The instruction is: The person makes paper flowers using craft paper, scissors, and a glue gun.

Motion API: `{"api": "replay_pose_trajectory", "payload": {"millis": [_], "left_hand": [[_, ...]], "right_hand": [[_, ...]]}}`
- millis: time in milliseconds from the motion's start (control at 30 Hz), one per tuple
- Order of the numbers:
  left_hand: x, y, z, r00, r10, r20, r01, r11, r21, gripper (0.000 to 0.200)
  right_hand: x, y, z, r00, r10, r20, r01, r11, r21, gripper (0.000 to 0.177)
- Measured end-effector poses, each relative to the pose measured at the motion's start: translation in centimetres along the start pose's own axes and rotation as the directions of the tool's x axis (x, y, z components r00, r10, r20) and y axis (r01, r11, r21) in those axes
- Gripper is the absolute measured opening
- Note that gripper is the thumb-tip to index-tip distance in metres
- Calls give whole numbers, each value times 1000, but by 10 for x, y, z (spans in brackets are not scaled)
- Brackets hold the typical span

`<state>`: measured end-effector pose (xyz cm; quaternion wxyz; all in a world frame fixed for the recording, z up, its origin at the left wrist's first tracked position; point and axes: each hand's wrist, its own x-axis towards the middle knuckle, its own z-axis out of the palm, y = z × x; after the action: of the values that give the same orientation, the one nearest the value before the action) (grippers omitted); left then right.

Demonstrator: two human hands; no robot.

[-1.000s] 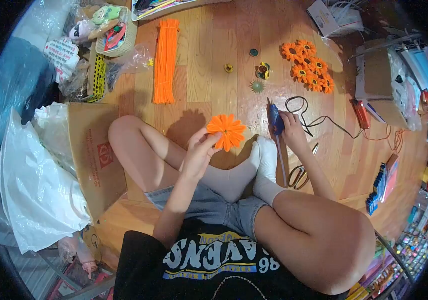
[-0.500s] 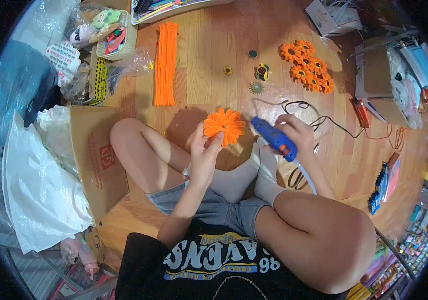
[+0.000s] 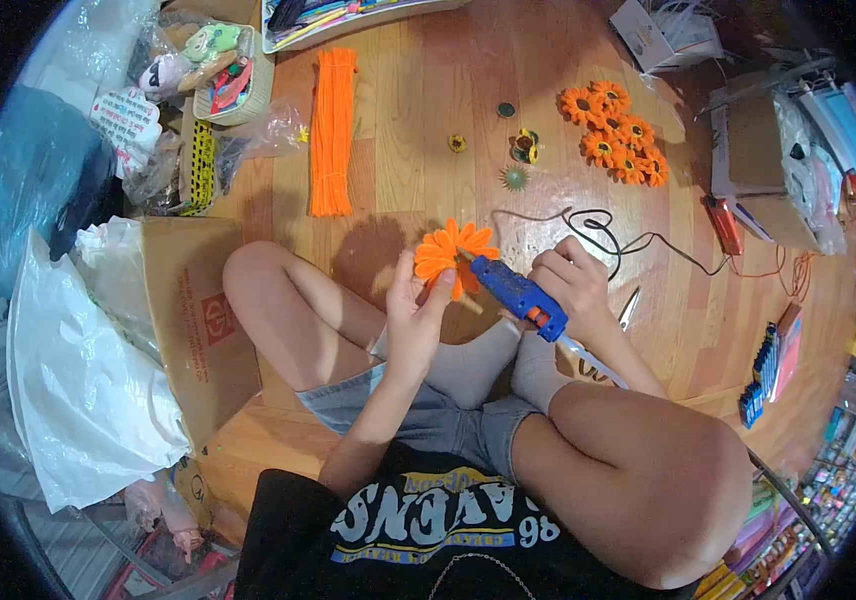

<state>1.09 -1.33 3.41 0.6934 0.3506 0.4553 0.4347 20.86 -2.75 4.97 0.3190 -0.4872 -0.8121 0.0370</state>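
Between the thumb and fingers of my left hand (image 3: 418, 305) is an orange flower (image 3: 440, 248), its petals spread above my crossed legs. My right hand (image 3: 570, 285) is closed around a blue glue gun (image 3: 518, 297). The gun's nozzle points left and reaches the middle of the flower; whether it touches cannot be made out. A clear glue stick (image 3: 588, 362) sticks out of the gun's back end. Scissors (image 3: 630, 308) lie on the floor beside my right forearm, partly hidden by it.
Finished orange flowers (image 3: 616, 135) lie at the upper right. A bundle of orange pipe cleaners (image 3: 333, 135) lies at the upper left. Small flower centres (image 3: 525, 146) and a green spiky piece (image 3: 514, 178) sit between them. A black cord (image 3: 648, 240) crosses the floor; a cardboard box (image 3: 198, 320) stands left.
The glue gun has moved left and slightly down, bringing its nozzle to the flower's middle. The flower has shifted a little right and tilted in my left hand.
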Motion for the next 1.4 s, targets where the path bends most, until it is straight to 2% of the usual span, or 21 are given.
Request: {"api": "replay_pose_trajectory", "payload": {"millis": [300, 400, 467, 567, 600, 667, 700, 767, 800, 833, 867, 900, 933, 967, 1000, 1067, 1133, 1233, 1300, 1333, 1400], "left_hand": [[2, -4, -1, 999, 45, -12, -44, 998, 43, 25], [4, -2, -10, 1000, 3, 6, -4, 999, 45, 28], [8, 2, -17, 998, -17, -62, 8, 989, -146, 35], [13, -1, -45, 988, -91, -126, 63, 974, -216, 36], [13, 4, -48, 985, -96, -141, 64, 975, -214, 35], [13, 4, -61, 987, -87, -133, 57, 975, -215, 34], [13, 3, -66, 989, -78, -123, 50, 975, -218, 33], [11, 2, -69, 986, -92, -138, 60, 974, -220, 33], [10, 2, -68, 983, -103, -150, 70, 975, -211, 32], [9, 2, -66, 980, -114, -160, 81, 976, -202, 32], [8, 0, -64, 981, -116, -158, 83, 976, -203, 32], [8, -4, -61, 978, -125, -168, 96, 980, -172, 31], [8, -7, -57, 975, -133, -179, 108, 984, -142, 30], [8, -10, -54, 975, -133, -179, 107, 984, -145, 30], [7, -12, -52, 974, -136, -183, 113, 985, -130, 28], [6, -15, -49, 972, -137, -189, 118, 987, -108, 25], [5, -17, -46, 977, -108, -183, 102, 994, -43, 21], [4, -16, -41, 981, -111, -159, 106, 994, -41, 17], [5, -16, -39, 985, -86, -147, 88, 996, 5, 16], [6, -16, -39, 989, -62, -131, 70, 996, 54, 16], [6, -14, -38, 991, -89, -100, 94, 994, 49, 15]], "right_hand": [[-1, -2, -3, 998, 6, 60, -6, 1000, -11, 33], [-6, 9, -2, 990, 9, 138, -22, 995, 98, 26], [-29, 37, 9, 967, 122, 224, -131, 991, 26, 18], [-59, 80, 26, 832, 348, 431, -297, 937, -184, 25], [-71, 92, 31, 833, 348, 431, -297, 937, -183, 25], [-87, 107, 37, 726, 435, 533, -337, 900, -275, 29], [-84, 104, 37, 726, 434, 534, -337, 901, -273, 29], [-67, 84, 41, 629, 570, 529, -230, 786, -573, 32], [-65, 80, 56, 694, 565, 447, -216, 755, -619, 31], [-48, 69, 65, 660, 576, 482, -297, 790, -537, 28], [-43, 59, 87, 763, 516, 389, -389, 847, -362, 29], [-25, 41, 100, 690, 562, 455, -514, 824, -239, 31], [-27, 38, 126, 784, 454, 423, -470, 879, -73, 33], [-18, 25, 136, 784, 441, 437, -450, 889, -90, 34], [-28, 26, 162, 862, 376, 341, -385, 922, -43, 30], [-32, 25, 167, 859, 349, 374, -363, 931, -36, 28], [-29, 18, 159, 852, 331, 407, -350, 936, -30, 25], [-23, 30, 115, 836, 314, 449, -403, 908, 114, 13], [-17, 40, 84, 691, 431, 580, -710, 553, 436, 14], [-10, 41, 66, 689, 431, 583, -712, 552, 434, 14], [6, 39, 32, 609, 401, 684, -782, 157, 604, 16]]}}
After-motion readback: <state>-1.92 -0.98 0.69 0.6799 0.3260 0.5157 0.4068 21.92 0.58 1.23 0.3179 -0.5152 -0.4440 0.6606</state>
